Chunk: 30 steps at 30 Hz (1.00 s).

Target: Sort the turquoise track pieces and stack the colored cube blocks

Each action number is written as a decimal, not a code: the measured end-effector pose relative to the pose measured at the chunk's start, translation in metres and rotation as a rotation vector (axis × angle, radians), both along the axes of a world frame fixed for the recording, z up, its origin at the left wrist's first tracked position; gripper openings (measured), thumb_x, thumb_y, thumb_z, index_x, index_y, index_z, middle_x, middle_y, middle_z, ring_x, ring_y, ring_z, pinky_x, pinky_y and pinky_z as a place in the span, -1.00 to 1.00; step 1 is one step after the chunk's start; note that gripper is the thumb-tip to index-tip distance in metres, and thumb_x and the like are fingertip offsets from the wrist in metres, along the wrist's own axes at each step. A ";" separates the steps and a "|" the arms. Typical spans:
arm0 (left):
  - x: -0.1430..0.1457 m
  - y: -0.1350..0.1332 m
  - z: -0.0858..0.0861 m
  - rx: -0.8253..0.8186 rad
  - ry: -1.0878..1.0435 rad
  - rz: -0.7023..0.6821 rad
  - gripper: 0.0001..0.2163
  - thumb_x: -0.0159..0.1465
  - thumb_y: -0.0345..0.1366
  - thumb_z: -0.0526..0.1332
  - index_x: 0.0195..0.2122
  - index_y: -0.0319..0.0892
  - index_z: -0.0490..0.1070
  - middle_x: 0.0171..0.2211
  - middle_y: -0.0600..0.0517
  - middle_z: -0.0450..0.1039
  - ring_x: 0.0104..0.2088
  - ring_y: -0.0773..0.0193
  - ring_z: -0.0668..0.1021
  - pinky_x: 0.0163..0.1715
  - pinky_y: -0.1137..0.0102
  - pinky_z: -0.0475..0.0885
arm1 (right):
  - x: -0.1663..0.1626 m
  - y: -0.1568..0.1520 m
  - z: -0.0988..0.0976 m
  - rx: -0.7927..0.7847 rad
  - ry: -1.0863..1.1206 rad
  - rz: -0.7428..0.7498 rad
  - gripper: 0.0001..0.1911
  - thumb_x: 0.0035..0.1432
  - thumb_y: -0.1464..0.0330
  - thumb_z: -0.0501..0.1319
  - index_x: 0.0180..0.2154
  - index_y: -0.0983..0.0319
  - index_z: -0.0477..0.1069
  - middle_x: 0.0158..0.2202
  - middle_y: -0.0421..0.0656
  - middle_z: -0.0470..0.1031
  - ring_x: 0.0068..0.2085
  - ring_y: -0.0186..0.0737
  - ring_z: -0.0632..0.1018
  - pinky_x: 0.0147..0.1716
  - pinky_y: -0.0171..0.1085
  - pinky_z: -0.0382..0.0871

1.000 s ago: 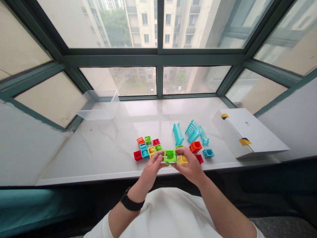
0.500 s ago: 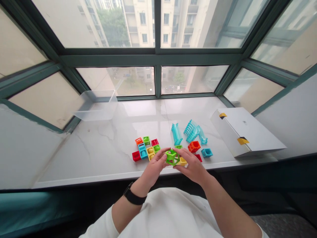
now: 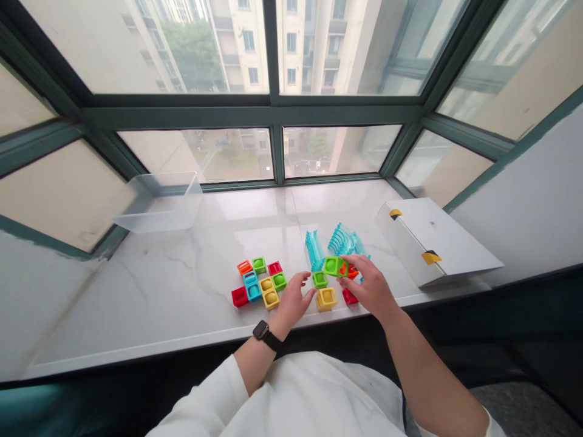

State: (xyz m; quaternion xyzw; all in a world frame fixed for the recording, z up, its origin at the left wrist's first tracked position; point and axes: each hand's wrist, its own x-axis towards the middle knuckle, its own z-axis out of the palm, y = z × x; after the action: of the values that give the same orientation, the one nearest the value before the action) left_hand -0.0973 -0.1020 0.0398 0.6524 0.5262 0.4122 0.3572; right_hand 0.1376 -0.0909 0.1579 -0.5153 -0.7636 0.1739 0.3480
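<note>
My right hand (image 3: 371, 290) holds a green hollow cube block (image 3: 334, 266) by its right side, lifted a little above the marble sill (image 3: 182, 279). My left hand (image 3: 294, 301) is loosely open just left of a smaller green block (image 3: 319, 279) and a yellow block (image 3: 327, 298), holding nothing. A red block (image 3: 350, 297) lies under my right hand, and an orange one is mostly hidden behind the held cube. To the left, a joined cluster of coloured cubes (image 3: 259, 281) lies flat. Teal ribbed track pieces (image 3: 334, 243) stand behind the hands.
A clear plastic tub (image 3: 157, 203) sits at the back left of the sill by the window. A white cardboard box (image 3: 428, 240) with yellow tape lies at the right. The sill's front edge runs just in front of my wrists.
The green cube was held between both hands near the sill edge; now the left hand has let go and the right hand has carried it up and to the right. The view shifted left.
</note>
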 end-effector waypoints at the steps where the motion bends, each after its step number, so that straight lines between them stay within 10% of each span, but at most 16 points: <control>1: 0.004 0.003 -0.006 0.006 0.011 -0.001 -0.59 0.31 -0.36 0.33 0.18 -0.09 0.38 0.11 -0.12 0.51 0.03 0.08 0.59 0.05 0.08 0.57 | 0.001 0.002 -0.002 -0.019 -0.030 0.007 -0.57 0.29 0.26 0.32 0.18 0.07 0.45 0.09 -0.06 0.54 0.12 0.05 0.55 0.17 0.05 0.47; 11: 0.010 0.018 -0.037 -0.021 0.040 0.014 -0.53 0.25 -0.34 0.39 0.19 -0.07 0.39 0.03 -0.07 0.53 -0.05 0.13 0.58 -0.06 0.19 0.56 | -0.005 0.020 -0.024 -0.039 -0.256 0.061 -0.52 0.22 0.40 0.38 0.17 0.05 0.51 0.04 -0.07 0.55 0.09 0.06 0.54 0.15 0.04 0.46; 30: 0.013 0.022 -0.043 -0.020 0.085 -0.009 -0.57 0.28 -0.28 0.40 0.18 -0.08 0.46 -0.02 -0.06 0.58 -0.14 0.13 0.58 -0.04 0.17 0.54 | -0.026 0.040 -0.033 -0.128 -0.608 0.076 -0.61 0.21 0.33 0.46 0.08 0.07 0.58 0.01 -0.06 0.63 0.03 0.07 0.54 -0.01 -0.05 0.27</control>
State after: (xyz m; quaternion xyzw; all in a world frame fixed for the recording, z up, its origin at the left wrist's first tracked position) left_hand -0.0846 -0.0803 -0.0034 0.6680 0.5421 0.3774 0.3428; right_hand 0.1114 -0.0510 0.1248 -0.5357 -0.8389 0.0721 0.0639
